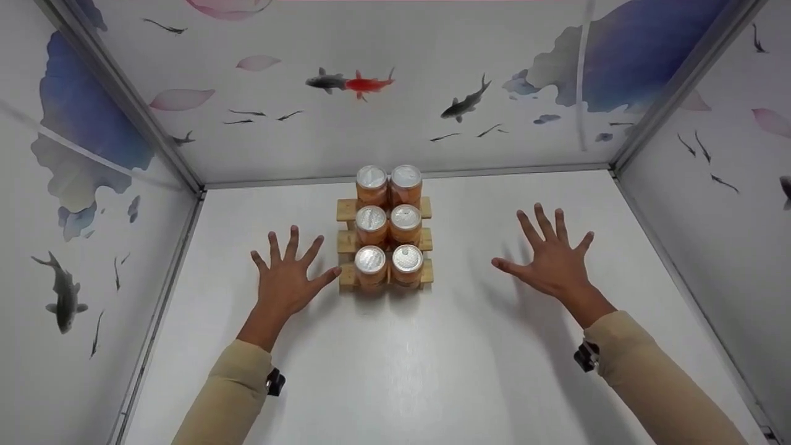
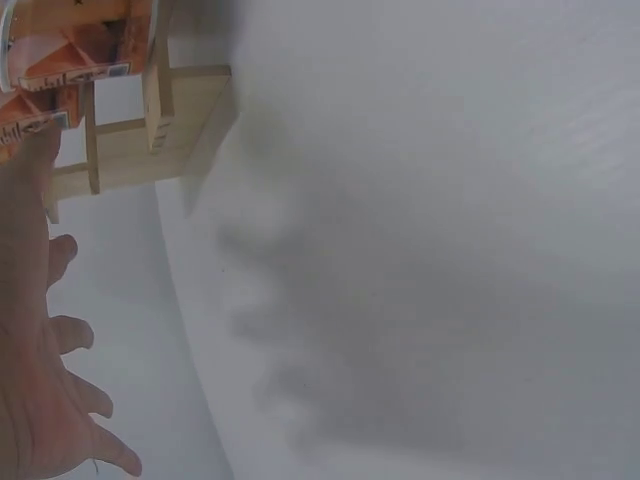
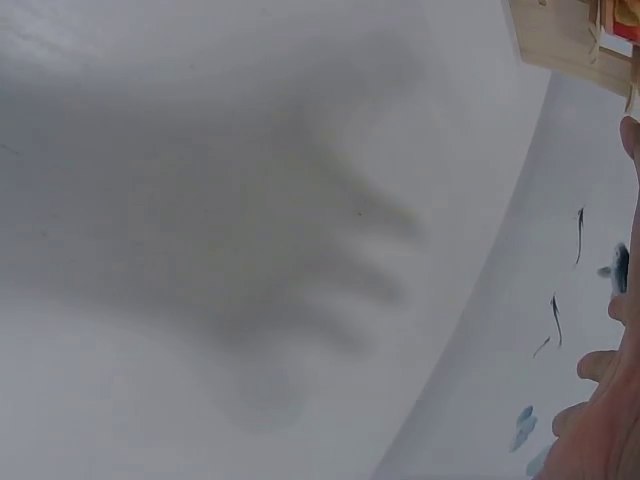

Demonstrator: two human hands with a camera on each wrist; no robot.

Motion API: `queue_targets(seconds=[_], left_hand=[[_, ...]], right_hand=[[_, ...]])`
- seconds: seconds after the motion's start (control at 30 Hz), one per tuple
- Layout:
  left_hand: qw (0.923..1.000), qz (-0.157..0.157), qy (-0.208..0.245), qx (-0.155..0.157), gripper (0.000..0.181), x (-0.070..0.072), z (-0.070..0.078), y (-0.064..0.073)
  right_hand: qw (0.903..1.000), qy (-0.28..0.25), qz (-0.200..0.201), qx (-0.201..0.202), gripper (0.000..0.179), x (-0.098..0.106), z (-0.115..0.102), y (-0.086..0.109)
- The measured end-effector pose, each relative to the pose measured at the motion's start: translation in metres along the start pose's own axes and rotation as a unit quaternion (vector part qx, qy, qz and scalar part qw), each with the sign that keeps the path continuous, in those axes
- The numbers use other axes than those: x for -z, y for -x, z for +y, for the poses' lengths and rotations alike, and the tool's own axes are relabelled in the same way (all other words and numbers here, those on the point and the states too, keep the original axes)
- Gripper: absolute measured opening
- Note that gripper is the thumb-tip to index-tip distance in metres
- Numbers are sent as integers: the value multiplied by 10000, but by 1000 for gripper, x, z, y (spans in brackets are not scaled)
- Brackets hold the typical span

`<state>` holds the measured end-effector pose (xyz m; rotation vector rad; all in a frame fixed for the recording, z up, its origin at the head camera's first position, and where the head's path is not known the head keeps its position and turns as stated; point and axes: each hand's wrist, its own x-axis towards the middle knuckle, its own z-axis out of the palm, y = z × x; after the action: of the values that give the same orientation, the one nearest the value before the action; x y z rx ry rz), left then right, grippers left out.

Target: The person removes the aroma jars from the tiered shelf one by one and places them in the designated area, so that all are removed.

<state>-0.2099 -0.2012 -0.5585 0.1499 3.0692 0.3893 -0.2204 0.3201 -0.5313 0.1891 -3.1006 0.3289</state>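
Observation:
Several orange cans (image 1: 406, 222) with silver lids stand upright in two columns on a pale wooden stepped rack (image 1: 346, 241). To the left of the rack, my left hand (image 1: 285, 281) is held with fingers spread, its thumb tip overlapping the rack's edge in the head view. My right hand (image 1: 553, 262), fingers spread too, hovers farther off on the right side. Neither hand holds anything. In the left wrist view, printed can sides (image 2: 70, 45) and the rack (image 2: 190, 115) show beyond the thumb. A corner of the rack (image 3: 570, 45) appears at the top of the right wrist view.
The white tabletop (image 1: 395, 371) is enclosed by a back wall (image 1: 371, 136), a left wall (image 1: 154, 216) and a right wall (image 1: 698, 204), painted with fish and petals. The rack stands close to the back wall. Shadows of both arms fall on the table.

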Motion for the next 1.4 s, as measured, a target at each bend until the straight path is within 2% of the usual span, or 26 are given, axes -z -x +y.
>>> queue_targets(seconds=[0.27, 0.53, 0.63, 1.1, 1.4], left_hand=[[9995, -273, -6, -126, 90, -18, 15, 1], [9981, -486, -327, -203, 79, -30, 21, -2], [9979, -539, -274, -231, 76, -34, 24, -3], [9977, -567, -288, -253, 71, -40, 29, -4], [9969, -627, -307, -365, 66, -41, 33, -6]], right_hand=[[9997, -36, 30, 223, 117, -10, -21, -5], [9984, -378, -35, 408, 113, -17, -48, -12], [9976, -461, -115, 510, 112, -19, -59, -14], [9904, -751, -357, 1104, 106, -24, -100, -17], [9834, -851, -264, 1578, 104, -30, -118, -18]])
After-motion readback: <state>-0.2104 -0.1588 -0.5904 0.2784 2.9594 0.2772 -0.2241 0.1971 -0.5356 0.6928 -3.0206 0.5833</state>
